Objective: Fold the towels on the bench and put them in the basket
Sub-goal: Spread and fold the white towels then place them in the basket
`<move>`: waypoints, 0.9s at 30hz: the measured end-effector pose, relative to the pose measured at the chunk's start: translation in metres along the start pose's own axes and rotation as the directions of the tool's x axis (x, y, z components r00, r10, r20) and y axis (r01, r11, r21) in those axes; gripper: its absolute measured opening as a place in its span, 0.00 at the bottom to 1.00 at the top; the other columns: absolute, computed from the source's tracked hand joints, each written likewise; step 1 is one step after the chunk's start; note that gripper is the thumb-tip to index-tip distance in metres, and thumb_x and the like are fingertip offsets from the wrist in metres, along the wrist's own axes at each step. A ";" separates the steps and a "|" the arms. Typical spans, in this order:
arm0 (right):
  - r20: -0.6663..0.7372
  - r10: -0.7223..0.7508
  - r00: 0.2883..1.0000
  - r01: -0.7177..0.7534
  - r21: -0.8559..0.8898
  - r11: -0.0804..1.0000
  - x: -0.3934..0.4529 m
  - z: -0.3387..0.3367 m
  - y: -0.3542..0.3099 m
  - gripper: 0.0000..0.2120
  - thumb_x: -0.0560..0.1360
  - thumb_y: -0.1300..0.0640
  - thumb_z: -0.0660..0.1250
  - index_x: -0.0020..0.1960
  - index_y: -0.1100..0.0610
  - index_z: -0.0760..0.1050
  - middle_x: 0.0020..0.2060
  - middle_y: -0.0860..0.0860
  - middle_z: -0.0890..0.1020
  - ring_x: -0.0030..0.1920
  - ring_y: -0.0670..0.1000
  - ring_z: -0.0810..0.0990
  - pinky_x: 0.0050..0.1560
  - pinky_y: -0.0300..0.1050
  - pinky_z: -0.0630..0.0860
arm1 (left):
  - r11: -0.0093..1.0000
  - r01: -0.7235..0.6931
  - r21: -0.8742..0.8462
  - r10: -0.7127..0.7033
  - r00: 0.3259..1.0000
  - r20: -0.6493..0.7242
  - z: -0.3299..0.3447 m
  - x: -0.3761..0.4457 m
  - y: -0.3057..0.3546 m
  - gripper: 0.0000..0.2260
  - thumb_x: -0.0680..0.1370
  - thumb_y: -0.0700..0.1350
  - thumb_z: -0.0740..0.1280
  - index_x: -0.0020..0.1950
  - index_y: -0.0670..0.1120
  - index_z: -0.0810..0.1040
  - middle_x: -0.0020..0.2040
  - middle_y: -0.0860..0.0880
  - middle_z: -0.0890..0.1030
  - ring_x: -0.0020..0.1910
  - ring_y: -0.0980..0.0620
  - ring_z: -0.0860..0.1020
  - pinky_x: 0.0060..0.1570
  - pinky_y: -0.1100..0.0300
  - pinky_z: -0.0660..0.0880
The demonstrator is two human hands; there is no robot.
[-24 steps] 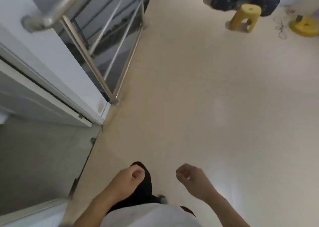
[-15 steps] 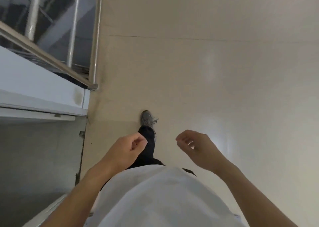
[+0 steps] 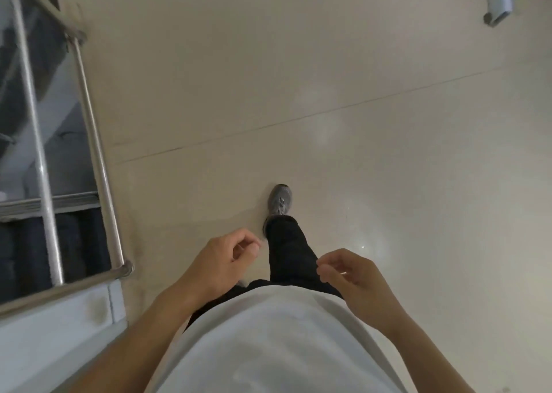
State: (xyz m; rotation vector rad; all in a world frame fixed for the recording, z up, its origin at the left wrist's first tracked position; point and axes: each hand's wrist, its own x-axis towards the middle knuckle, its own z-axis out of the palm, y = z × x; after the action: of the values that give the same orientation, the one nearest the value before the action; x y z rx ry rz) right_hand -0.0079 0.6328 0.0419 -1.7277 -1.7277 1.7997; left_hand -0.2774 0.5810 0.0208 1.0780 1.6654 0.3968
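Head view. The person stands on a pale tiled floor (image 3: 358, 94), seen from above. The left hand (image 3: 221, 261) and right hand (image 3: 352, 276) hang in front of a white shirt (image 3: 268, 342), apart from each other, one on either side of a black trouser leg (image 3: 289, 252). Each grip is loose: fingers lightly curled, thumb near the fingertips, nothing held. A grey shoe (image 3: 280, 199) is planted on the floor ahead of the hands, toe pointing away from the body. A steel railing (image 3: 95, 141) runs along the floor's left edge, with a stairwell (image 3: 18, 100) dropping away beyond it and a white ledge (image 3: 59, 327) under its near end. A grey post (image 3: 498, 1) stands at the floor's far right corner. No towels, bench or basket appear in this view, so where they are cannot be told.
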 end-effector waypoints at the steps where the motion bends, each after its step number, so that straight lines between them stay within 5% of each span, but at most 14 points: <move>1: 0.010 0.003 1.000 -0.003 -0.002 1.000 0.026 -0.014 -0.009 0.06 0.78 0.55 0.68 0.46 0.45 0.81 0.42 0.44 0.85 0.44 0.46 0.83 0.44 0.34 0.77 | 1.000 0.001 0.010 -0.001 1.000 -0.004 -0.014 0.026 0.012 0.05 0.79 0.53 0.63 0.47 0.64 0.76 0.43 0.62 0.81 0.39 0.59 0.81 0.39 0.70 0.74; 7: 0.024 -0.038 0.999 0.039 -0.045 0.998 0.183 -0.117 -0.106 0.09 0.77 0.57 0.68 0.43 0.43 0.80 0.40 0.42 0.84 0.44 0.43 0.83 0.44 0.31 0.76 | 0.996 0.082 0.020 -0.081 0.995 -0.061 -0.095 0.149 0.089 0.07 0.80 0.51 0.63 0.49 0.65 0.76 0.43 0.61 0.82 0.42 0.59 0.81 0.46 0.61 0.77; 14: 0.033 -0.103 0.994 0.104 -0.020 0.994 0.351 -0.211 -0.209 0.07 0.78 0.54 0.69 0.45 0.43 0.81 0.42 0.44 0.84 0.45 0.48 0.83 0.47 0.44 0.82 | 0.988 0.155 -0.020 -0.156 0.983 -0.098 -0.171 0.290 0.158 0.07 0.81 0.49 0.63 0.47 0.60 0.79 0.43 0.62 0.83 0.42 0.59 0.82 0.47 0.58 0.79; 27: -0.084 -0.001 0.996 0.003 0.032 0.999 0.596 -0.374 -0.371 0.07 0.79 0.50 0.66 0.46 0.39 0.79 0.43 0.41 0.84 0.46 0.41 0.82 0.45 0.28 0.73 | 0.997 -0.021 0.074 0.021 1.000 0.002 -0.361 0.644 0.383 0.06 0.80 0.49 0.64 0.46 0.58 0.79 0.42 0.59 0.82 0.41 0.57 0.80 0.46 0.61 0.77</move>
State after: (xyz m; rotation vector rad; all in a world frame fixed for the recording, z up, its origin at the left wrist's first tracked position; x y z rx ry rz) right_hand -0.1572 1.4137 0.0589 -1.7620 -1.6582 1.7177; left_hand -0.4437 1.3952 0.0510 1.1510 1.6803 0.3506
